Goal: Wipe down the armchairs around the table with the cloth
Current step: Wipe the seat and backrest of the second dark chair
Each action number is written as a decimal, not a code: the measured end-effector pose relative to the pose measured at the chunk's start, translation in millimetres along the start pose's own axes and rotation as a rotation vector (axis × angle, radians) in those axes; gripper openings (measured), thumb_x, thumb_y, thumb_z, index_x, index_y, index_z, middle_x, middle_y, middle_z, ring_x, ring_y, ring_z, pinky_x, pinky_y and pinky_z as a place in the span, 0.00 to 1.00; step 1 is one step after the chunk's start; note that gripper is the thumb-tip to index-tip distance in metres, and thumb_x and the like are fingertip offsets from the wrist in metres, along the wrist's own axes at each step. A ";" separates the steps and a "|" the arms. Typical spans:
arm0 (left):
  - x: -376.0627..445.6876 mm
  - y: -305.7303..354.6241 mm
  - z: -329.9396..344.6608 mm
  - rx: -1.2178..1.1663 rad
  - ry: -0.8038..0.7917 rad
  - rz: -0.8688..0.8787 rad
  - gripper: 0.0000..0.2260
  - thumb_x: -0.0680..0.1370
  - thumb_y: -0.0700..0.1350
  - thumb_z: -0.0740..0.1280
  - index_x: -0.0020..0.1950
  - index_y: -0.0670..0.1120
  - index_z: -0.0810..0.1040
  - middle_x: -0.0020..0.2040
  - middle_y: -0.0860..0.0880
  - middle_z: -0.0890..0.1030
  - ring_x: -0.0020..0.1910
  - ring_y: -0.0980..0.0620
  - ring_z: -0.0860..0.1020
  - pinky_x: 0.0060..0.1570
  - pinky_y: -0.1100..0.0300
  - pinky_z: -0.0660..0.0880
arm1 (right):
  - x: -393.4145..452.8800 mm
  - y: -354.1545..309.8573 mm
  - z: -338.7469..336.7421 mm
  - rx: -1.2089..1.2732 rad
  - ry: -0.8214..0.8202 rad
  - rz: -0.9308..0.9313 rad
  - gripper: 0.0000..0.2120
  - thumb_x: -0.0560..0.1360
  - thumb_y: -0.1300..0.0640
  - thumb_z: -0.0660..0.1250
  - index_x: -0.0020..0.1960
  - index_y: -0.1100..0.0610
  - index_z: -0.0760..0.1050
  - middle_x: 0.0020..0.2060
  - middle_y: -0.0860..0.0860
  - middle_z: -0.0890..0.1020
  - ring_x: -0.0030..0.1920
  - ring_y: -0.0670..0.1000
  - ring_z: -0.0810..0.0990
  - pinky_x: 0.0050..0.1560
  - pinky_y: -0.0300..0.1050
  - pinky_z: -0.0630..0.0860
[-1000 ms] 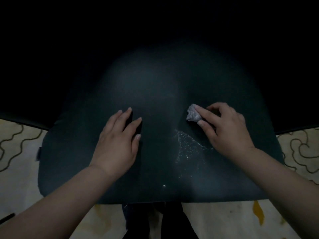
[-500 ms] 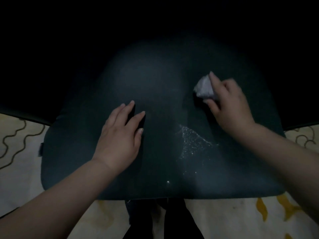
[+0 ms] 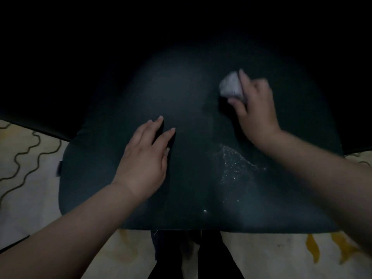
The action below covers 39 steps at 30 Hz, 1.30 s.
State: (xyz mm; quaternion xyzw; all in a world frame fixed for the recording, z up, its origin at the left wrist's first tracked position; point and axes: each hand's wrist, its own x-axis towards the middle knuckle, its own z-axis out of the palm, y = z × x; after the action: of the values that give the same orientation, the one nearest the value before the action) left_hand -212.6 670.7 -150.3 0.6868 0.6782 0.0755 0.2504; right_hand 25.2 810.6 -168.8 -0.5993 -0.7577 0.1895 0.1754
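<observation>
A dark armchair seat [image 3: 191, 198] fills the middle of the head view under dim light. My left hand [image 3: 147, 158] lies flat on the seat's left half, fingers spread, holding nothing. My right hand [image 3: 255, 105] presses a small crumpled pale grey cloth [image 3: 230, 85] against the seat's far right part. A patch of glittering white specks [image 3: 235, 164] lies on the seat below my right wrist. The chair's back and everything behind it are lost in darkness.
A pale floor covering with dark wavy lines [image 3: 26, 158] shows to the left and right of the seat, with yellow marks [image 3: 312, 248] at the lower right. Dark trouser legs [image 3: 193, 256] stand at the seat's near edge.
My right hand has slid the cloth away from me, from beside the speckled patch up to the far right of the seat. My left hand has stayed flat in place.
</observation>
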 end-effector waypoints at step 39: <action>-50.7 49.5 50.5 0.043 0.158 -0.085 0.22 0.78 0.40 0.63 0.73 0.42 0.67 0.75 0.40 0.61 0.73 0.38 0.59 0.70 0.42 0.60 | -153.7 -7.4 5.9 -0.118 0.082 0.240 0.28 0.76 0.51 0.68 0.73 0.52 0.66 0.50 0.60 0.71 0.47 0.59 0.70 0.48 0.52 0.70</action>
State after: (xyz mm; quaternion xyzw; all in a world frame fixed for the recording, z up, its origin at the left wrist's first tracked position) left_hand -149.4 611.7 -159.9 0.6546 0.7257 0.1043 0.1843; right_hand 49.9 658.8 -176.2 -0.7022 -0.6826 0.1396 0.1467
